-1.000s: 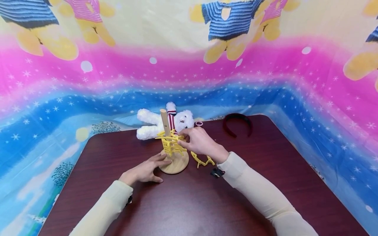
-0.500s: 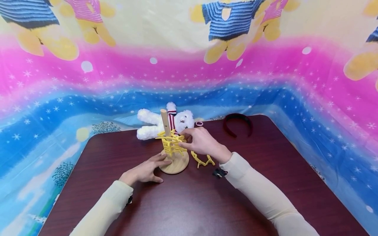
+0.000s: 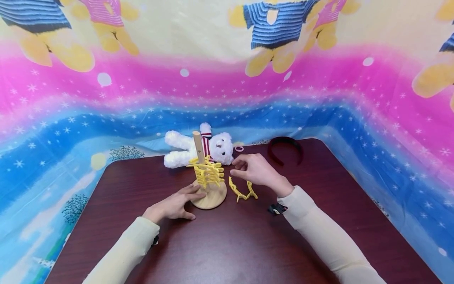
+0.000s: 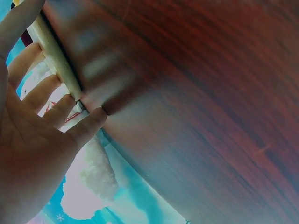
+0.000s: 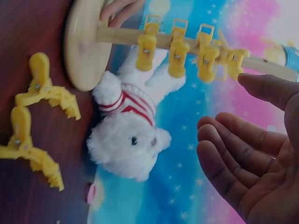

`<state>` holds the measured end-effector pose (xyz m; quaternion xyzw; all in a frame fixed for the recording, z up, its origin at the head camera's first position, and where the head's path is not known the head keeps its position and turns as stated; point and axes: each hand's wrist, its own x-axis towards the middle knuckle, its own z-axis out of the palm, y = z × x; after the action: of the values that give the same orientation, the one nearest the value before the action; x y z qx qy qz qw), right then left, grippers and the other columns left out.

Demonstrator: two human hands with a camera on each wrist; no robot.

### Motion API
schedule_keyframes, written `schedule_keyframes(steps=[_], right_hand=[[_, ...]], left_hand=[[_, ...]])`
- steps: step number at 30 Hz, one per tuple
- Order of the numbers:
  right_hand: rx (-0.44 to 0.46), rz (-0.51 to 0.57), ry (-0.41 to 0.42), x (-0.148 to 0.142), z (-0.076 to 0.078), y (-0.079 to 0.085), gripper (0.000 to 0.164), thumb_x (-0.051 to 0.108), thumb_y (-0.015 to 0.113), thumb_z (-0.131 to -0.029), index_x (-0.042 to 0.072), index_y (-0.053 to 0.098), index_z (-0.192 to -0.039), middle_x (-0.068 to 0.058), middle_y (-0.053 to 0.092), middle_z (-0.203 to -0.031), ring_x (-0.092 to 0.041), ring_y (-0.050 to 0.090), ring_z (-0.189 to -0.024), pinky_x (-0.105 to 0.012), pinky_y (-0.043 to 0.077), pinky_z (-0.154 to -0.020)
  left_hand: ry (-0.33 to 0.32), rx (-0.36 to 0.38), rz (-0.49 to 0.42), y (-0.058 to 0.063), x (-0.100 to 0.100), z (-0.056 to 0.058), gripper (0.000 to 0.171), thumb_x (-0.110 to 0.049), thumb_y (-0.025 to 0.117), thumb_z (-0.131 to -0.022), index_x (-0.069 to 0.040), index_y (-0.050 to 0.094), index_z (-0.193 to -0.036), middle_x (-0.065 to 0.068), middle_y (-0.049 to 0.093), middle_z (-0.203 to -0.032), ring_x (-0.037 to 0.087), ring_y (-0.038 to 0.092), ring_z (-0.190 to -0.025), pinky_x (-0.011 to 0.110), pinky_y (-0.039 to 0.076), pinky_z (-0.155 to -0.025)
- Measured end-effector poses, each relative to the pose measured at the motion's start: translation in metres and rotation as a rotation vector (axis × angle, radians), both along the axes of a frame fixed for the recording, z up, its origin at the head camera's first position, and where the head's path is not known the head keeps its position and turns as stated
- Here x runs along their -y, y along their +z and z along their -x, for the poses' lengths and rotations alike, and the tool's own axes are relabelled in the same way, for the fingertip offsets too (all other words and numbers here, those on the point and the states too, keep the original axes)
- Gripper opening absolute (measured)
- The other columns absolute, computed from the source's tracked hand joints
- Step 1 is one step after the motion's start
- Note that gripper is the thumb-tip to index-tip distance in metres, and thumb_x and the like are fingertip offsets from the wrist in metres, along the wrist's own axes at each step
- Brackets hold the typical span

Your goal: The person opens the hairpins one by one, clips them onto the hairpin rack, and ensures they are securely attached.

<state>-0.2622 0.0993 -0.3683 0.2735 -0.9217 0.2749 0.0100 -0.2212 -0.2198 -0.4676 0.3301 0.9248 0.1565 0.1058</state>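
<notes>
A round wooden base (image 3: 209, 200) carries an upright wooden post (image 3: 199, 146), with several yellow spring clips (image 5: 177, 52) fastened along it. My left hand (image 3: 173, 205) touches the base's left edge with outstretched fingers. To the right of the post my right hand (image 3: 257, 170) hovers, fingers loosely bent and nothing between thumb and fingertips. The right wrist view shows a gap between those fingers and thumb, with the thumb near the topmost clip. Two loose yellow clips (image 5: 39, 84) with toothed ends lie on the table below that hand.
Behind the post a white teddy bear (image 3: 221, 148) in a striped sweater lies on its back. A small pink ring (image 3: 239, 148) is beside its head. A dark red headband (image 3: 283, 139) lies at the back right. Printed cloth (image 3: 227, 94) hangs behind the dark wooden table (image 3: 227, 252).
My right hand has let go of the top clip on the post and drawn away to the right. The clip stays on the post. My left hand has kept its place on the base.
</notes>
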Motion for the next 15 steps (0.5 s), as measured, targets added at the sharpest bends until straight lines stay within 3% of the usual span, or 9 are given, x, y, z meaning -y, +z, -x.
schedule_keyframes(steps=[9,15], right_hand=[[-0.019,0.02,-0.044,-0.024,0.005,-0.022,0.031,0.037,0.075,-0.088,0.012,0.076,-0.105,0.002,0.076,-0.093,-0.01,0.069,-0.08,-0.031,0.056,-0.075],[0.029,0.011,-0.073,-0.036,0.003,-0.038,0.03,0.037,0.074,-0.089,0.011,0.076,-0.104,0.001,0.076,-0.093,-0.011,0.068,-0.078,-0.032,0.055,-0.072]], left_hand=[[0.005,0.006,0.006,0.0,0.0,0.001,0.08,-0.032,0.085,-0.079,-0.02,0.049,-0.149,0.014,0.03,-0.164,0.039,0.02,-0.153,0.056,0.034,-0.116],[0.007,0.011,0.003,0.0,-0.001,0.001,0.079,-0.031,0.084,-0.08,-0.02,0.048,-0.15,0.014,0.029,-0.164,0.039,0.02,-0.153,0.056,0.034,-0.115]])
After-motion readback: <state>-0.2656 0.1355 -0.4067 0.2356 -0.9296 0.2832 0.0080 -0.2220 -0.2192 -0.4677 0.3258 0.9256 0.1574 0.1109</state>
